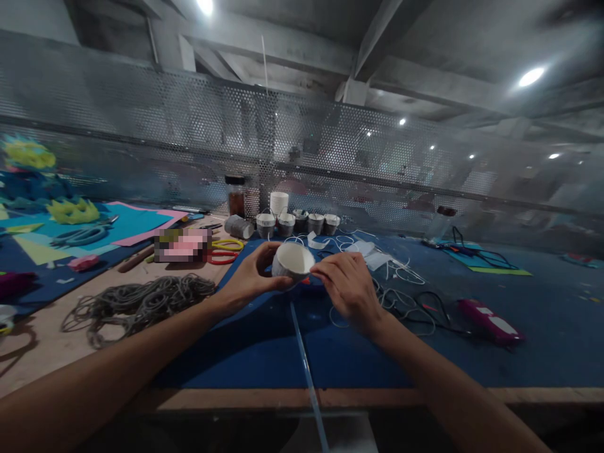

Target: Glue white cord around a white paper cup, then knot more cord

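A small paper cup [293, 259], white inside and greyish outside, is in my left hand [257, 274], fingers and thumb wrapped round its left side. Its mouth tips toward me. At the cup's right rim, my right hand [346, 283] has thumb and fingertips pinched together; what lies between them is too small to make out. Below and behind the cup shows part of a blue and orange tool [311, 286], mostly hidden. From under it a long translucent stick [304, 358] runs toward me past the table edge.
Small grey cups with wire handles [285, 224] line up behind, near a white cup stack [279, 202] and a jar [235, 196]. Grey cord [141, 302] and red- and yellow-handled scissors [226, 250] lie left. White wires [401, 302] and a purple case [491, 322] lie right.
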`<act>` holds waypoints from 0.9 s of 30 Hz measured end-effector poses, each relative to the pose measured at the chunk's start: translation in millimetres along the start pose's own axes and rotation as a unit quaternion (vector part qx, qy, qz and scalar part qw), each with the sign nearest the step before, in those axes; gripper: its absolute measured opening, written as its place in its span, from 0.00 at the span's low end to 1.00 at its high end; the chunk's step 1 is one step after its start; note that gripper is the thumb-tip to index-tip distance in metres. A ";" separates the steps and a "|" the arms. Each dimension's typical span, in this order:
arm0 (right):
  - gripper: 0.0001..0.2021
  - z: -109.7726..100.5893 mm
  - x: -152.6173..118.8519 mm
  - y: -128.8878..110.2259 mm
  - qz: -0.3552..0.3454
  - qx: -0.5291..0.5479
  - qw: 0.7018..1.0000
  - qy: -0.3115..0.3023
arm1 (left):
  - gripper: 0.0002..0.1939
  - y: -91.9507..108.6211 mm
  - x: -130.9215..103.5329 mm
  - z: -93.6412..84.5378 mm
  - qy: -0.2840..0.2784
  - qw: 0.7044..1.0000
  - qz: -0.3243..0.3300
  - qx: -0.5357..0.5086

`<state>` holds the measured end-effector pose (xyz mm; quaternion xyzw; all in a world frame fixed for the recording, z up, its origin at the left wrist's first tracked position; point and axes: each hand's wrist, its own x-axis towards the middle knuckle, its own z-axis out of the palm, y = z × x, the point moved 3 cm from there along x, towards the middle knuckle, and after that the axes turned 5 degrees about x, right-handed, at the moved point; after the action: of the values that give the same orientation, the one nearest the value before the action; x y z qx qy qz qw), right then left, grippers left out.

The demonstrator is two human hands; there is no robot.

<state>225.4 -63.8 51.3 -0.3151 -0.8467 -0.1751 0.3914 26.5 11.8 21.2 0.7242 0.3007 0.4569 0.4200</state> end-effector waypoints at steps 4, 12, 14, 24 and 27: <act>0.07 0.7 -0.4 0.8 -0.003 -0.004 1.000 0.004 | 0.33 1.0 -0.6 -0.2 -0.006 1.000 -0.002 0.000; 0.07 -0.8 0.3 -0.8 -0.012 -0.001 1.000 0.009 | 0.33 0.0 -1.2 0.3 -0.012 1.000 -0.012 -0.001; 0.07 -0.3 0.0 0.0 -0.009 0.000 1.000 0.007 | 0.34 -0.6 -1.0 0.1 -0.012 1.000 -0.013 -0.001; 0.07 1.7 -1.3 2.6 -0.005 0.008 1.000 0.002 | 0.33 -0.6 -0.7 -0.3 -0.019 1.000 -0.009 -0.017; 0.07 1.8 -1.2 2.8 -0.004 0.015 1.000 0.002 | 0.32 0.1 -0.5 0.0 -0.023 1.000 -0.012 -0.013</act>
<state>226.8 -61.2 49.4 -0.3057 -0.8497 -0.1649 0.3968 26.3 11.4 21.1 0.7252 0.2935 0.4391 0.4417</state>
